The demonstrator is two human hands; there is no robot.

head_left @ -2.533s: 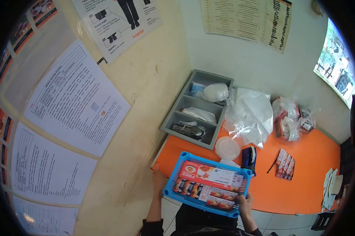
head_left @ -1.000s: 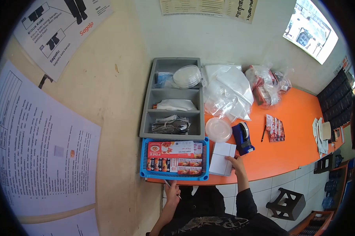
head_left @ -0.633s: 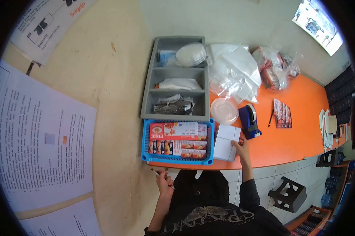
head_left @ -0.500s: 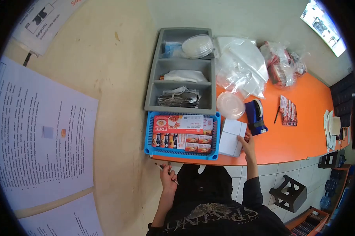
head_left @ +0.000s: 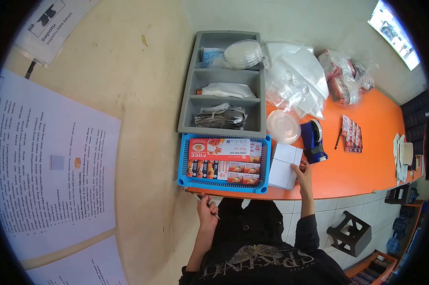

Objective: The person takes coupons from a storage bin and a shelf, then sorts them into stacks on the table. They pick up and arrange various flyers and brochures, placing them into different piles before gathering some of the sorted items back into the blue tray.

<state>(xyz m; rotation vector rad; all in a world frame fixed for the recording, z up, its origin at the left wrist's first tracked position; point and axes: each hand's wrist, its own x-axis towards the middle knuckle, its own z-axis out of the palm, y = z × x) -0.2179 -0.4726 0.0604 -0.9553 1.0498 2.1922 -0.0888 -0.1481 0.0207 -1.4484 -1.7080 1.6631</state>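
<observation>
My left hand (head_left: 207, 210) is closed around a slim pen (head_left: 198, 197), just off the table's front edge and below the blue basket (head_left: 180, 175). On the orange table, a stack of white paper slips (head_left: 282, 173) lies right of the basket. My right hand (head_left: 303, 174) grips the stack's right edge, thumb on top and fingers curled. Flyers and small printed boxes (head_left: 243, 167) fill the basket. A blue tape dispenser (head_left: 314, 141) stands just behind my right hand, beside round clear lids (head_left: 283, 127).
Behind the basket is a grey compartment tray (head_left: 182, 111) with packed cutlery and lids. Clear plastic bags (head_left: 297, 78) and bagged red packs (head_left: 345, 83) lie behind. Red printed cards (head_left: 352, 135) and a black marker (head_left: 338, 138) are right. A dark stool (head_left: 349, 233) stands below.
The whole view has shifted slightly. My left hand has come up a little nearer the table edge with the pen. My right hand remains at the edge of the paper stack.
</observation>
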